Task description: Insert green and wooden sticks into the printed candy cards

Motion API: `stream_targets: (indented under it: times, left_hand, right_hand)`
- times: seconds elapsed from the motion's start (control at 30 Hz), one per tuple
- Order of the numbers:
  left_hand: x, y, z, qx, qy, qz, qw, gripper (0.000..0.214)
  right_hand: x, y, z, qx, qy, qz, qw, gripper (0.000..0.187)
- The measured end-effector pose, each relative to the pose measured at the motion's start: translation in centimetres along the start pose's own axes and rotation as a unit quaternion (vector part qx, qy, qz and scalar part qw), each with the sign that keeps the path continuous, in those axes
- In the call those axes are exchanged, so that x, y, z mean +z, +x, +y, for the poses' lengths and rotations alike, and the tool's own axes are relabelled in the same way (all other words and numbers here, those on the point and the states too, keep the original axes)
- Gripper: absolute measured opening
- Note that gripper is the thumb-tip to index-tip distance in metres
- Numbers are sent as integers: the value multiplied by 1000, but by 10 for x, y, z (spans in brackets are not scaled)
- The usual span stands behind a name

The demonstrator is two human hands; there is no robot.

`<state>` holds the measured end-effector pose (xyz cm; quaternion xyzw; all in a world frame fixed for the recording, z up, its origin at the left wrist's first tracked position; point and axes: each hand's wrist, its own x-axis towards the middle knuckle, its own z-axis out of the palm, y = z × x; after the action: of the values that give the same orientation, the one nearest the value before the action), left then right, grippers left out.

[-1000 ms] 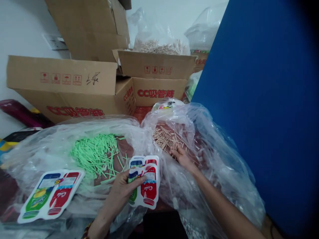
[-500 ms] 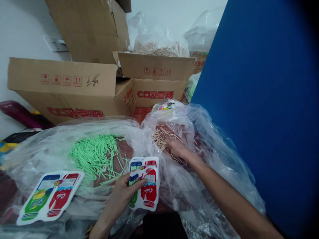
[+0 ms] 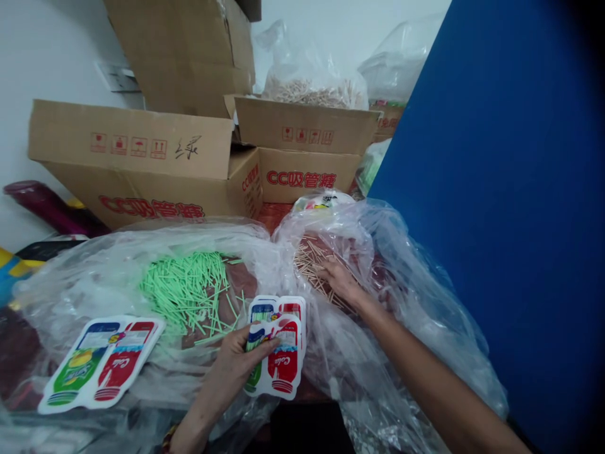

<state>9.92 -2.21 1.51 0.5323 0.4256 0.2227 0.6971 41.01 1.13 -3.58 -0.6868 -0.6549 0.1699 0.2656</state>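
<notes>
My left hand (image 3: 243, 359) is closed on printed candy packets (image 3: 283, 359) shaped like paired bottles, one green and one red marked Cola. Behind the front packet another one shows, with green sticks visible through its window. My right hand (image 3: 338, 280) reaches into a pile of thin brown candy sticks (image 3: 309, 261) in an open clear plastic bag (image 3: 406, 271). Its fingers are bent together on the sticks; the fingertips are partly hidden. Left of it, bright green candy sticks (image 3: 186, 287) lie heaped on another clear bag (image 3: 113, 246).
More packets (image 3: 101, 366) lie at the lower left. Cardboard boxes (image 3: 179, 189) with red print stand behind the bags. A bag of pale sticks (image 3: 316, 88) rests at the back. A blue panel (image 3: 496, 189) borders the right side. A dark red bottle (image 3: 51, 205) leans at the left.
The whole view has shifted slightly, so things sit a little further right. My right hand still works in the brown sticks with its fingers slightly moved; my left hand keeps the packets.
</notes>
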Motion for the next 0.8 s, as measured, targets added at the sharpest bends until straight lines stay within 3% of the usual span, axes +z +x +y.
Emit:
stream_targets:
  times: [0.13, 0.27, 0.43, 0.63, 0.73, 0.8]
  left_hand:
    - [2, 0, 0, 4, 4, -7, 1000, 25]
    - [5, 0, -3, -2, 3, -15, 1000, 26]
    - [10, 0, -3, -4, 20, -15, 1000, 26]
    - [12, -2, 1, -2, -6, -12, 1000, 23]
    - [13, -3, 1, -17, -18, -10, 1000, 24]
    - [15, -3, 0, -22, -19, -10, 1000, 25]
  right_hand:
    - [0, -11, 3, 86, 246, 95, 961, 25]
    - [5, -33, 6, 139, 303, 99, 937, 33]
    - [12, -56, 9, 201, 360, 108, 905, 30]
    - [1, -68, 8, 190, 397, 152, 885, 30]
    - [8, -84, 8, 142, 392, 184, 890, 27]
    - [18, -94, 8, 145, 412, 184, 881, 28]
